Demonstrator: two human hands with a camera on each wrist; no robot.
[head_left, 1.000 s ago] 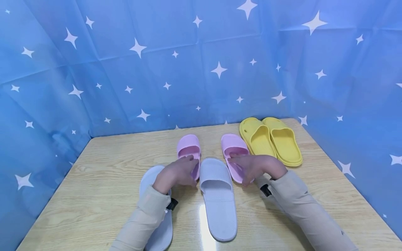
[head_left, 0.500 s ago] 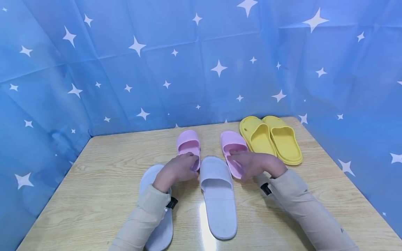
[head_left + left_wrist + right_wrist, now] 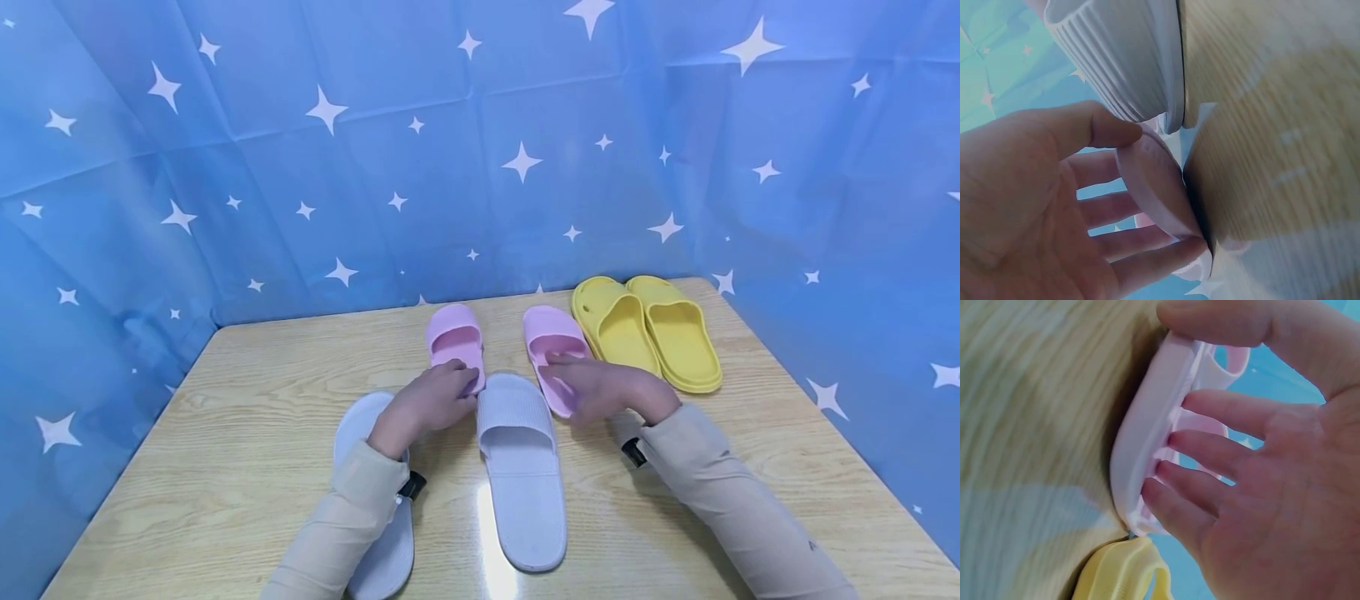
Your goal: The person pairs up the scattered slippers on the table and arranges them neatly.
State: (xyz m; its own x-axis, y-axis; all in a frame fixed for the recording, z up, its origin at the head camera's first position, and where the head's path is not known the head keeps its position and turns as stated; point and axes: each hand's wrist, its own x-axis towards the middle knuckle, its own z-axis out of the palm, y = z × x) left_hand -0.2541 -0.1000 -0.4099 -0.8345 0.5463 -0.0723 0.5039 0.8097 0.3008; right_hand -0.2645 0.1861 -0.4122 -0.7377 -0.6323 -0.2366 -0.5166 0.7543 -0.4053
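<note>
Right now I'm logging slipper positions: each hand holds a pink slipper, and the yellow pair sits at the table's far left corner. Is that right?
Not quite. The yellow pair sits at the table's far right corner, not the left, as the head view shows. The rest holds: the left hand grips one pink slipper and the right hand grips the other pink slipper.

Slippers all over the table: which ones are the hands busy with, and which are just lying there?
In hand:
left pink slipper, gripped by the left hand
right pink slipper, gripped by the right hand

Lying about:
yellow slippers, side by side
two white slippers nearer the person
</note>
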